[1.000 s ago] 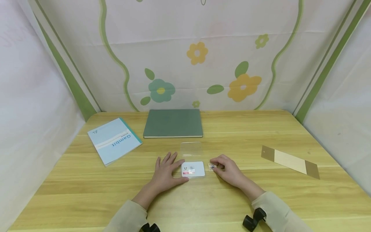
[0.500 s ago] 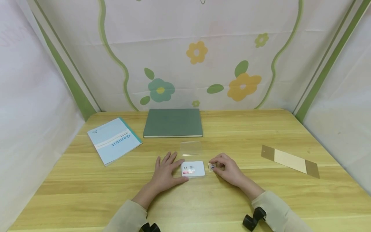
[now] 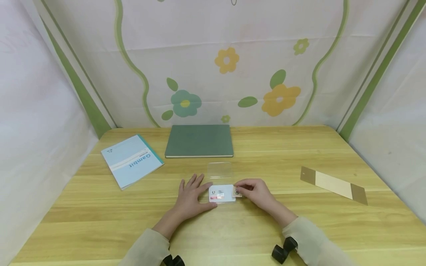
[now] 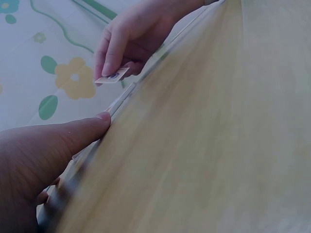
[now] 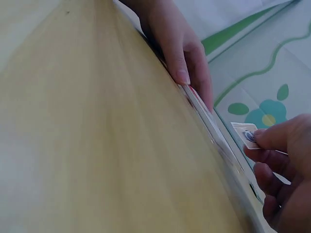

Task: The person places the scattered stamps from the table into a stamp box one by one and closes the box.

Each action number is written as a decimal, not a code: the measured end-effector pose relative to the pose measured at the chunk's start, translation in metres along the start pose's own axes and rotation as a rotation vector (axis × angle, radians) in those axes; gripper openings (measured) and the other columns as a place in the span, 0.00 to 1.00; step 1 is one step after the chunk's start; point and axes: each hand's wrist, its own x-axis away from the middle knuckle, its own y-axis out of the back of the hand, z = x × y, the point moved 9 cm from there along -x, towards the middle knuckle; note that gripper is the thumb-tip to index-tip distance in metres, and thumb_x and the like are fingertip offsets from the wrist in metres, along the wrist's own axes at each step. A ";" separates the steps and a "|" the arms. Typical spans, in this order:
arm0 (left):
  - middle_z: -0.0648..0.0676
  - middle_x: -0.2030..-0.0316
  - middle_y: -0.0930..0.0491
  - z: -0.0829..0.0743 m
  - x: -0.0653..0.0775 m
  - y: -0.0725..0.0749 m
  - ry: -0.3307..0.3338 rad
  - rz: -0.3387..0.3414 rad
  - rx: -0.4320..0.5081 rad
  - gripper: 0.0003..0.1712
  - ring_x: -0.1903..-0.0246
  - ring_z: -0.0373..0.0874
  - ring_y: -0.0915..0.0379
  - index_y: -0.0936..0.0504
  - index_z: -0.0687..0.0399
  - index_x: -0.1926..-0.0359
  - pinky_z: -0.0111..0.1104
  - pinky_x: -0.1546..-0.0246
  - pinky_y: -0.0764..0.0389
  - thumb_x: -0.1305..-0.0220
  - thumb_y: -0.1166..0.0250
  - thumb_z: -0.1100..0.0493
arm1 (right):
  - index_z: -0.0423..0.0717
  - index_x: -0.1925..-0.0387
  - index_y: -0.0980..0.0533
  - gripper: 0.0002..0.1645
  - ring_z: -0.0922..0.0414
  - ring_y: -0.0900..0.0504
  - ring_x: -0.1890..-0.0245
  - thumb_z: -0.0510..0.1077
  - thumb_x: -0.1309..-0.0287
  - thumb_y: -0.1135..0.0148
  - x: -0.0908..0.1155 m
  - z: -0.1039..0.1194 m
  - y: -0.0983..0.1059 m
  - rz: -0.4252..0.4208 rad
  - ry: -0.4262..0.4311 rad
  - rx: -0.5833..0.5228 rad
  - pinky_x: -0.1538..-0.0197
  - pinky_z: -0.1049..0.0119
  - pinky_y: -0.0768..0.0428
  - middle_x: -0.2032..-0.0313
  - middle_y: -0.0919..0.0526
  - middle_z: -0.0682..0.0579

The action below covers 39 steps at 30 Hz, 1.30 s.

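Note:
A white card [image 3: 219,193] with a printed logo and a shiny red-silver patch lies in a shallow clear plastic base, seen as a thin edge in the wrist views. My left hand [image 3: 190,199] holds this clear case at its left end, thumb on the near edge and index finger on the far edge, other fingers spread on the table. My right hand [image 3: 257,193] pinches a small pale square piece [image 5: 245,135] with a dark round print between thumb and fingers. In the left wrist view the small square [image 4: 112,77] is raised above the case, over its right end.
A clear plastic lid [image 3: 219,170] lies just behind the case. A green hardcover notebook [image 3: 199,141] is farther back, and a light-blue notebook [image 3: 132,162] sits back left. A beige strip with brown ends [image 3: 333,185] lies on the right of the wooden table [image 3: 213,236].
My right hand has moved left with the small square, from beside the case to over its right end. My left hand and the case have stayed in place.

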 end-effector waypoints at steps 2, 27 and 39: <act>0.58 0.40 0.43 0.000 0.000 0.000 0.000 0.000 -0.001 0.39 0.39 0.55 0.57 0.29 0.45 0.45 0.57 0.48 0.63 0.57 0.42 0.31 | 0.41 0.68 0.20 0.07 0.60 0.27 0.75 0.39 0.52 0.39 -0.003 0.002 -0.006 0.013 -0.006 -0.006 0.73 0.70 0.28 0.70 0.19 0.50; 0.57 0.40 0.43 0.002 -0.002 -0.004 -0.015 -0.006 -0.011 0.40 0.39 0.55 0.57 0.29 0.44 0.45 0.57 0.48 0.62 0.57 0.44 0.29 | 0.45 0.73 0.20 0.05 0.61 0.33 0.77 0.34 0.55 0.37 -0.012 0.008 -0.021 -0.002 0.065 0.215 0.75 0.70 0.32 0.78 0.29 0.59; 0.58 0.40 0.43 0.002 -0.001 -0.002 -0.009 -0.010 -0.005 0.40 0.40 0.55 0.57 0.30 0.45 0.45 0.57 0.48 0.62 0.57 0.42 0.31 | 0.44 0.72 0.20 0.06 0.61 0.34 0.77 0.34 0.55 0.37 -0.012 0.010 -0.022 -0.007 0.067 0.235 0.75 0.70 0.33 0.78 0.32 0.58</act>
